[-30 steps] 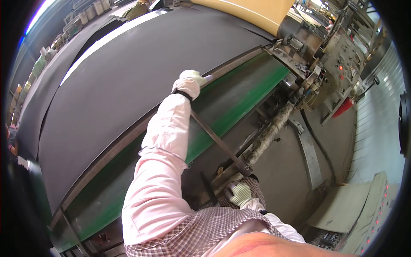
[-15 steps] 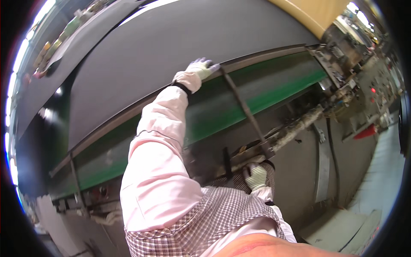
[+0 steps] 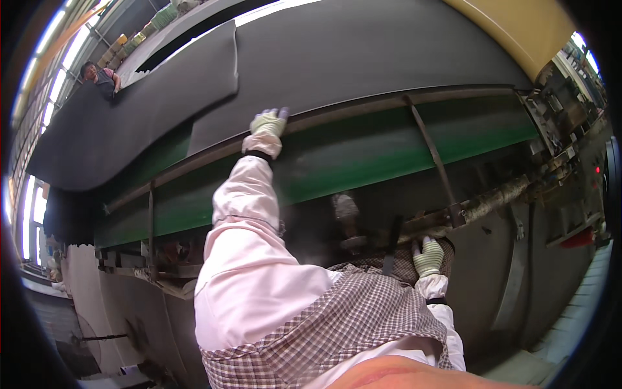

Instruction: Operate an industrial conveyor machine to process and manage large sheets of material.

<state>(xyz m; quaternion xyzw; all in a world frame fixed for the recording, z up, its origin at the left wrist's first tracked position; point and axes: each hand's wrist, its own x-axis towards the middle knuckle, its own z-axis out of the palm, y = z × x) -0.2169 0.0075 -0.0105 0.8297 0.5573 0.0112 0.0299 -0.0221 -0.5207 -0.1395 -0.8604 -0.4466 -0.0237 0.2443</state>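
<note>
A wide dark grey sheet (image 3: 363,55) lies on a machine bed, its near side along a metal rail (image 3: 363,104). My left hand (image 3: 269,123), in a striped light glove, lies at that near edge with its fingers stretched out over sheet and rail. At the left, a second dark grey sheet (image 3: 142,123) overlaps the first and droops in a curve. My right hand (image 3: 427,259), gloved alike, is low at the right against the machine's near side beside my checked apron (image 3: 376,305). Its fingers look extended and apart; what they touch is unclear.
A green belt (image 3: 363,175) runs below the rail, crossed by a slanting metal bar (image 3: 434,155). Another person (image 3: 100,81) stands beyond the left sheet. A yellow curved panel (image 3: 525,29) and machine parts (image 3: 564,123) are at the right.
The view has turned, bringing another person into sight at the far left. My left hand has slid left along the rail, away from the slanting bar. My right hand stays low.
</note>
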